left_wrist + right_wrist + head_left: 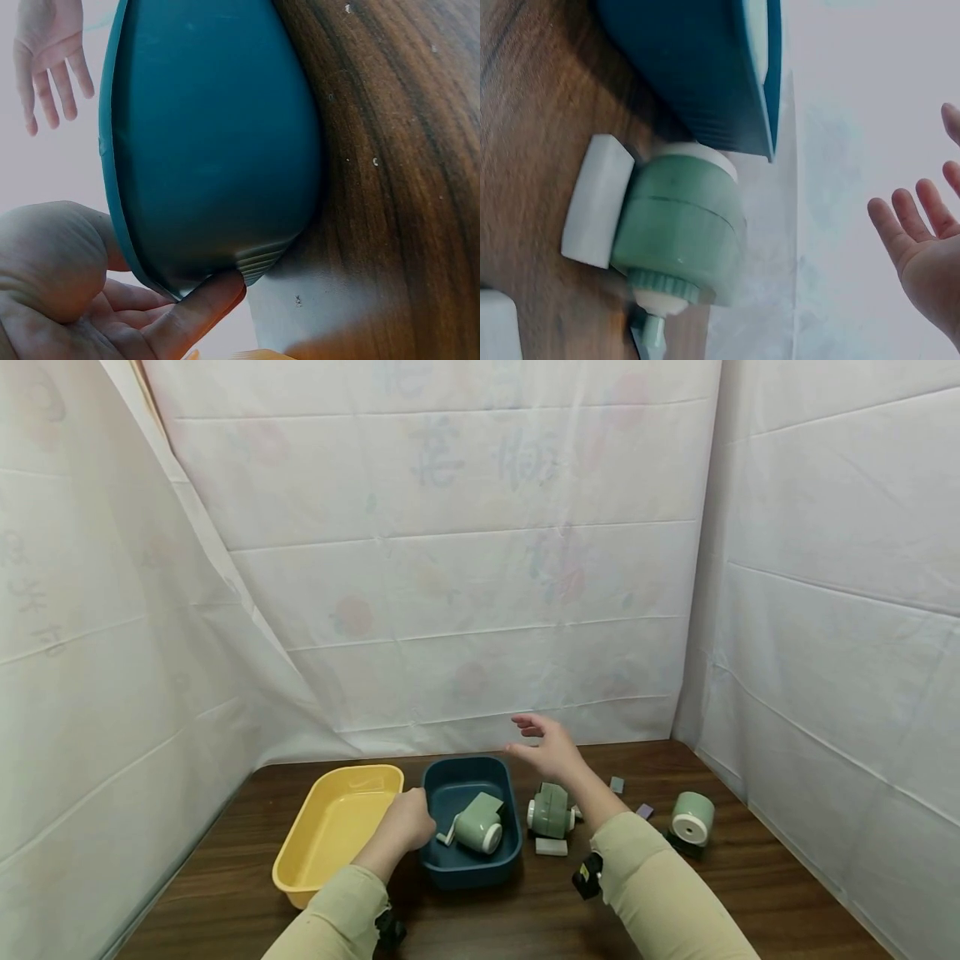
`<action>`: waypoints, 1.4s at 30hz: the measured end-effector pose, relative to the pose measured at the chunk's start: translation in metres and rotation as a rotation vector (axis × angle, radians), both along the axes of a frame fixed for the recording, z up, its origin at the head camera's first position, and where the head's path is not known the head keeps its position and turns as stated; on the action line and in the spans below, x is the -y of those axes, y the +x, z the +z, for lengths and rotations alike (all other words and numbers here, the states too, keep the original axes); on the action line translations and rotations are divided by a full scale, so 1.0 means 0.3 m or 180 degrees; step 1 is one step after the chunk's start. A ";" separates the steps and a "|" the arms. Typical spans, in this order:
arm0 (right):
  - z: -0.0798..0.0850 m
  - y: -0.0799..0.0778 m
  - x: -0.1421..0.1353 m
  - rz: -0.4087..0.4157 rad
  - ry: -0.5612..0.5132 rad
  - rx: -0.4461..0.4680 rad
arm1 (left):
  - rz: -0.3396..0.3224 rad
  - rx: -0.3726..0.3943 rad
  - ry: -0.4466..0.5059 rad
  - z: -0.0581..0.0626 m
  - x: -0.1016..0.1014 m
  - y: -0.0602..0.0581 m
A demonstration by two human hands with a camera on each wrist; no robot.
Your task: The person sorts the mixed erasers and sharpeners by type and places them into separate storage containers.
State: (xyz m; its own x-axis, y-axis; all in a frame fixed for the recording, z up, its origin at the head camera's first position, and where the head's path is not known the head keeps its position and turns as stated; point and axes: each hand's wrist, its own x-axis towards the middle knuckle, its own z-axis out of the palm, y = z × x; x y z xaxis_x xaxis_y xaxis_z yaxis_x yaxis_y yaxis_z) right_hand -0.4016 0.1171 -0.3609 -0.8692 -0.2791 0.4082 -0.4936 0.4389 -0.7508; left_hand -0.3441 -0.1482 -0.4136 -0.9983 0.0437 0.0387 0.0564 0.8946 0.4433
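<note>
Pinching the rim at the left side of a dark blue plastic bin (471, 876), the left hand (408, 821) has its grip closed there, fingers curled against the outer wall in the left wrist view. Writing shows on the white cloth (465, 577) behind: faint blue, Chinese-style characters (438, 453) that look reversed and are too pale to read for certain; a small yellow label (584, 870) on the right wrist's black device is too tiny to make out. The bin stands upright on the wooden tabletop (480, 927), its long axis running away from the person. Inside lies a green crank pencil sharpener (477, 825), its handle pointing left and its round white end turned right and nearward. Over the tabletop to the bin's right, the right hand (551, 750) hangs with its grip spread, holding nothing, fingers pointing left. Below it, a second green sharpener (551, 811) faces its white end left toward the bin, crank to the right, with a whitish block (551, 847) just beside it. Left of the bin, a yellow tray (300, 843) slants lengthwise, far end rightward.
</note>
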 end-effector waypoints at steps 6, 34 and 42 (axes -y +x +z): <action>0.036 0.008 -0.035 0.0031 -0.0039 0.0087 | -0.0010 -0.0029 -0.0017 0.000 0.004 0.000; 0.077 0.038 -0.174 0.0219 0.0333 -0.0131 | -0.0017 -0.0062 0.0018 0.003 0.000 0.005; 0.040 0.037 -0.203 0.0087 0.0659 -0.0234 | -0.0010 -0.0037 0.0011 0.003 0.003 0.008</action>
